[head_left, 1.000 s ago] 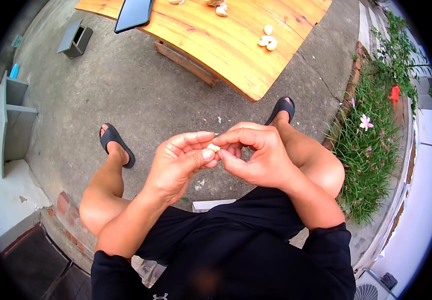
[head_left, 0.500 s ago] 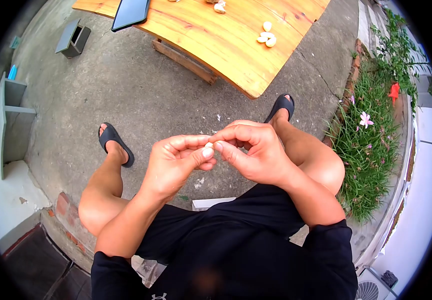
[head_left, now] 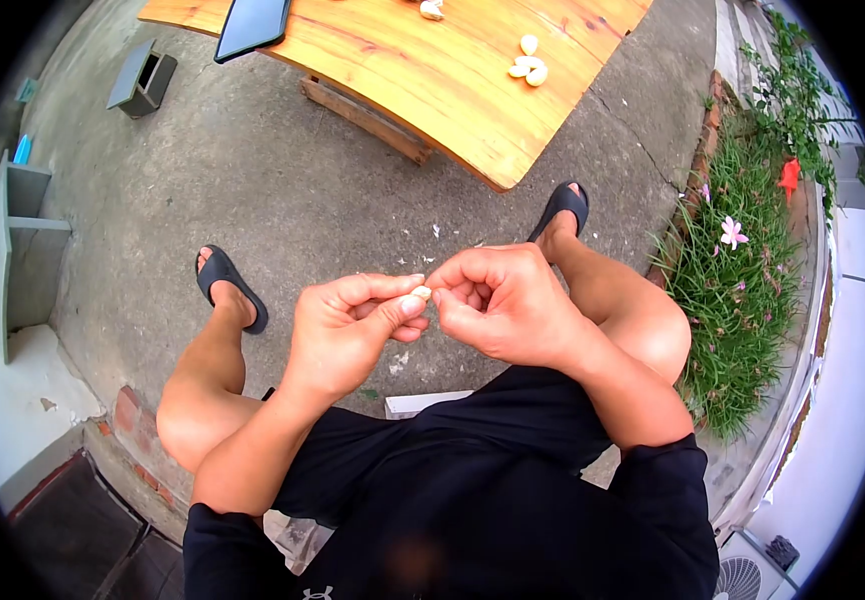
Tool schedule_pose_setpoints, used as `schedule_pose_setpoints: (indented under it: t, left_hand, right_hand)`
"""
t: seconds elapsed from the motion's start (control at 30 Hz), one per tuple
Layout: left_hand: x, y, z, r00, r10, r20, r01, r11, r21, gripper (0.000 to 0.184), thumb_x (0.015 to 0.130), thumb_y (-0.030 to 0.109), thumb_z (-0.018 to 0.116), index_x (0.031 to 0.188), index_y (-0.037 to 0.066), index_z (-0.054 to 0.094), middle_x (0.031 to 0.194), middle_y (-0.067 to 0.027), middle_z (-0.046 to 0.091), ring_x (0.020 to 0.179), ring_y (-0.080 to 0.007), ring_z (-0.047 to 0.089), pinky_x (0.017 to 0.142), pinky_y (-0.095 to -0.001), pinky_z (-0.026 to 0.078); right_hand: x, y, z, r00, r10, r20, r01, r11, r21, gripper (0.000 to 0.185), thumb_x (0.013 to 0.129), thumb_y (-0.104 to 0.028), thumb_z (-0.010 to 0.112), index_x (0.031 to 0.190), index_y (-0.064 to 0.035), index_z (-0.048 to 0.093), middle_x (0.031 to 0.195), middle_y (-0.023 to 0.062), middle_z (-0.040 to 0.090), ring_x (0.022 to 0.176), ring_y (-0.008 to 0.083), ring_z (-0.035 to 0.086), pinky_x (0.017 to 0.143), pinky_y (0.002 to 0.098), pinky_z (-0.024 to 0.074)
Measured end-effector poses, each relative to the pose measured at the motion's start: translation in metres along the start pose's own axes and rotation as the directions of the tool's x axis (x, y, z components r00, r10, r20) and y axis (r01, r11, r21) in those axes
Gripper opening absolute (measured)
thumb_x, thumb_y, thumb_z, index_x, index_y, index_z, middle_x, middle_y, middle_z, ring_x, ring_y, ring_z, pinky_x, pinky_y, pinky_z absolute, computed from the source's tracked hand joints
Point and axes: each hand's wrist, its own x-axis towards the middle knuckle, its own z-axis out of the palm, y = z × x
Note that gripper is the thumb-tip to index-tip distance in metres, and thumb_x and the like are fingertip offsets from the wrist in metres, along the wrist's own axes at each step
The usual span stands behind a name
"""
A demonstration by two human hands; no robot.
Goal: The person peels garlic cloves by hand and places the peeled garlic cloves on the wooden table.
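Note:
A small pale garlic clove [head_left: 422, 293] is pinched between the thumb and forefinger of my left hand [head_left: 343, 330]. Close beside it, my right hand [head_left: 508, 305] has thumb and forefinger pressed together near the clove's end; whatever is between those fingertips is too small to make out. Both hands are over the concrete, above my lap. Several peeled garlic cloves [head_left: 530, 70] lie grouped on the wooden table [head_left: 433, 85] ahead. An unpeeled piece of garlic [head_left: 432, 10] shows at the top edge of the view, partly cut off.
On the table's left part lies a dark-framed tablet [head_left: 253, 25]. A grey box [head_left: 143, 80] stands on the concrete floor [head_left: 133, 200] at the left. Bits of white skin dot the ground. To the right grows a grassy bed [head_left: 738, 320] with pink flowers.
My right hand's fingertips have drawn slightly apart from the clove, exposing more of it. My left hand still holds the clove. The view has shifted a little.

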Motion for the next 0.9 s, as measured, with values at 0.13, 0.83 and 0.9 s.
schedule_pose_setpoints:
  t: [0.13, 0.83, 0.9]
  left_hand:
    - [-0.002, -0.001, 0.001, 1.0, -0.001, 0.013, 0.001, 1.0, 0.018, 0.019, 0.094, 0.001, 0.071, 0.112, -0.005, 0.072, 0.102, -0.0142, 0.074, 0.084, -0.0178, 0.073, 0.073, -0.0272, 0.063]
    - [0.0, -0.006, -0.01, 0.975, -0.163, 0.152, 0.191, 0.961, -0.198, 0.021, 0.096, 0.005, 0.069, 0.115, -0.003, 0.071, 0.098, -0.0147, 0.074, 0.081, -0.0204, 0.074, 0.072, -0.0302, 0.063]
    - [0.002, -0.008, -0.012, 0.962, -0.194, 0.194, 0.245, 0.927, -0.285, 0.023, 0.097, 0.007, 0.068, 0.118, -0.002, 0.07, 0.102, -0.015, 0.073, 0.084, -0.0218, 0.074, 0.074, -0.0304, 0.063]
  right_hand:
    - [0.0, -0.004, -0.005, 0.995, 0.052, 0.082, -0.052, 0.999, -0.001, 0.011, 0.085, -0.011, 0.072, 0.085, -0.0004, 0.071, 0.062, 0.0065, 0.065, 0.056, 0.0095, 0.061, 0.053, 0.0278, 0.0488]
    - [-0.003, 0.008, 0.004, 1.0, -0.014, 0.01, 0.013, 0.998, 0.057, 0.01, 0.081, -0.009, 0.073, 0.08, -0.001, 0.068, 0.062, 0.0054, 0.062, 0.056, 0.0118, 0.059, 0.052, 0.0285, 0.0471]
    - [-0.003, 0.006, 0.003, 0.983, 0.177, 0.057, -0.186, 0.933, 0.308, 0.011, 0.084, -0.01, 0.073, 0.081, -0.0003, 0.069, 0.062, -0.002, 0.06, 0.059, 0.0002, 0.051, 0.051, 0.0222, 0.0421]
